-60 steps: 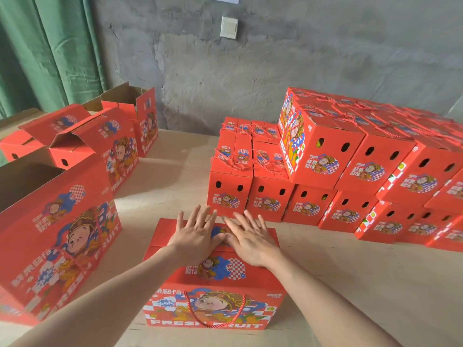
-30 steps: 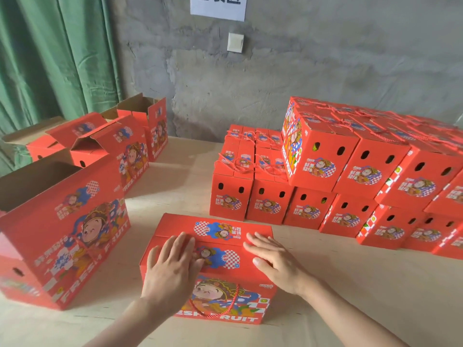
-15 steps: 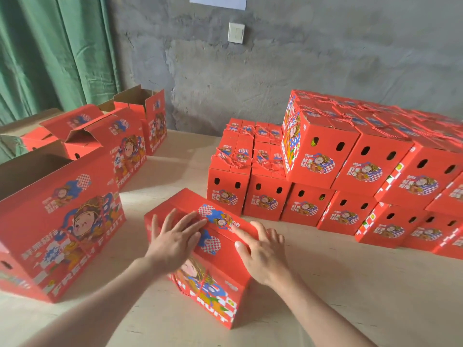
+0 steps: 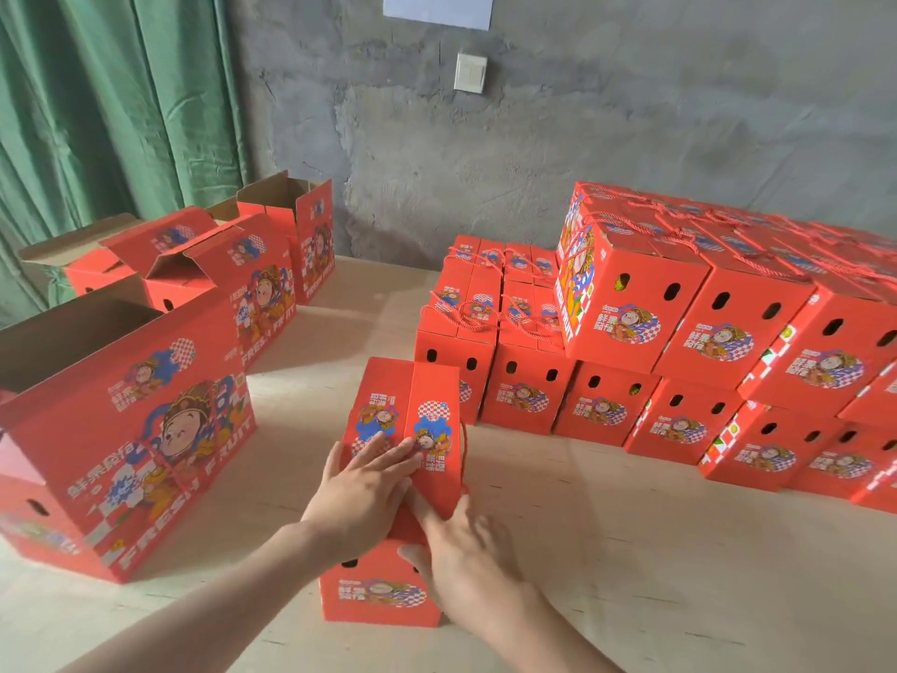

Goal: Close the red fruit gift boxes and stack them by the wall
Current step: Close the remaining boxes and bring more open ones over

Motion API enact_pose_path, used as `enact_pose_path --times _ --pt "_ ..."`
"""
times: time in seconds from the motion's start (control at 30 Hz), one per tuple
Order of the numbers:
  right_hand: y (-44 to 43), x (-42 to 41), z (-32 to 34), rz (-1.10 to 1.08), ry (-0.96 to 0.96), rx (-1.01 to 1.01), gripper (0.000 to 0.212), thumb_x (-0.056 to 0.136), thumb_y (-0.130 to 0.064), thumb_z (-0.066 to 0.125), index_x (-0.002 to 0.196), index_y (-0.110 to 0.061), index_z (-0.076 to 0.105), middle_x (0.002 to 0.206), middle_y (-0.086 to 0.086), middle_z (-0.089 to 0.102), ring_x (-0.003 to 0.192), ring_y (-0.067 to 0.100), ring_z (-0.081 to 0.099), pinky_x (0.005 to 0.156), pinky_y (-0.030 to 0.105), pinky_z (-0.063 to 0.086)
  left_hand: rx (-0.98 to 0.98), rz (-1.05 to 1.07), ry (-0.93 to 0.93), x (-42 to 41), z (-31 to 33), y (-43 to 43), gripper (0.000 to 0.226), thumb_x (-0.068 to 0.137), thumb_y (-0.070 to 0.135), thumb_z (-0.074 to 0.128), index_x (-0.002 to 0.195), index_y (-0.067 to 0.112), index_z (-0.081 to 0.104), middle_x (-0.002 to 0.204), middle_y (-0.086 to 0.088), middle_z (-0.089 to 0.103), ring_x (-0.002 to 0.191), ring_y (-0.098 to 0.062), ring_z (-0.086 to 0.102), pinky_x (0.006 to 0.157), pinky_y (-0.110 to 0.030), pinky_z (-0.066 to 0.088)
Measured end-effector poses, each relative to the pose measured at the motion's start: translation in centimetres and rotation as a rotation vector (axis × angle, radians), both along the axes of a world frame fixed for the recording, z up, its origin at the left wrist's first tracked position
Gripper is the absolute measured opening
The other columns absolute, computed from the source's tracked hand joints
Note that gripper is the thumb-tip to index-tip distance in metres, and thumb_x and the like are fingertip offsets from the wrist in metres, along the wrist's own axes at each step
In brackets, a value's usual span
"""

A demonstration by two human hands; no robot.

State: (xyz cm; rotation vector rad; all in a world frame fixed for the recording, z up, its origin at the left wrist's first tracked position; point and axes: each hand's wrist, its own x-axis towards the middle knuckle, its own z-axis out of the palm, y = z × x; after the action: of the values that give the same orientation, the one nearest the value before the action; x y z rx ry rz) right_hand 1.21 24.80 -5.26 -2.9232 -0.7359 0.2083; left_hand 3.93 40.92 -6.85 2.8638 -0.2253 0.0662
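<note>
on box (image 4: 383, 592) rest left hand (image 4: 359, 497), right hand (image 4: 468, 558)

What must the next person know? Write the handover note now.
Hands: left hand lies flat on top of the closed box; right hand is against its near right corner, blurred, fingers look straight.
The closed box stands on the table, apart from the stack by the wall.
Done: many boxes stacked in two layers.
Left: add the closed box to the stack; close the open boxes on the left.

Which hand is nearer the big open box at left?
Left. The left hand lies on top of the closed box, toward the open box; right hand is at its near right corner, farther off.
</note>
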Motion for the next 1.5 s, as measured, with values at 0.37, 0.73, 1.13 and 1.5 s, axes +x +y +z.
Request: enact_pose_path --times 0.37,0.73,1.13,1.5 --pt "-3.0 0.9 -2.9 -0.625 0.317 0.828 0.036 0.097 -0.047 0.043 0.098 -0.013 0.058 0.093 0.007 0.068 0.088 0.025 0.065 0.086 0.043 0.052 -0.888 0.495 -0.278 -0.8 0.9 2.1 0.017 0.088 0.03 0.058 0.089 0.015 0.067 0.093 -0.007 0.063 0.089 -0.024 0.057 0.08 -0.035 0.042" --pt "2.7 6.3 -0.1 -0.898 0.47 1.236 0.025 0.098 -0.029 0.05 0.086 -0.008 0.056 0.089 0.012 0.06 0.086 0.026 0.06 0.079 0.034 0.046 -1.615 0.825 0.519 0.8 -0.5 3.5 0.035 0.102 0.027 0.038 0.091 0.002 0.06 0.089 -0.02 0.066 0.076 -0.031 0.062 0.078 -0.044 0.051" --pt "4.0 7.4 8.1 -0.472 0.21 1.441 0.023 0.097 -0.005 0.047 0.082 -0.007 0.064 0.057 0.0 0.061 0.05 0.01 0.051 0.049 0.019 0.041 -1.149 0.379 -0.086 2.2 7.7 3.0 0.023 0.095 0.015 0.045 0.076 0.012 0.056 0.078 -0.007 0.055 0.072 -0.018 0.045 0.062 -0.027 0.033" --pt "1.7 9.8 16.1 -0.366 0.319 1.204 0.017 0.095 -0.004 0.052 0.101 0.008 0.063 0.069 0.008 0.057 0.049 0.013 0.044 0.047 0.024 0.033 -0.972 0.27 -0.023 2.6 10.2 4.1 0.031 0.089 -0.004 0.043 0.064 0.005 0.06 0.064 -0.008 0.059 0.059 -0.02 0.05 0.065 -0.029 0.042"
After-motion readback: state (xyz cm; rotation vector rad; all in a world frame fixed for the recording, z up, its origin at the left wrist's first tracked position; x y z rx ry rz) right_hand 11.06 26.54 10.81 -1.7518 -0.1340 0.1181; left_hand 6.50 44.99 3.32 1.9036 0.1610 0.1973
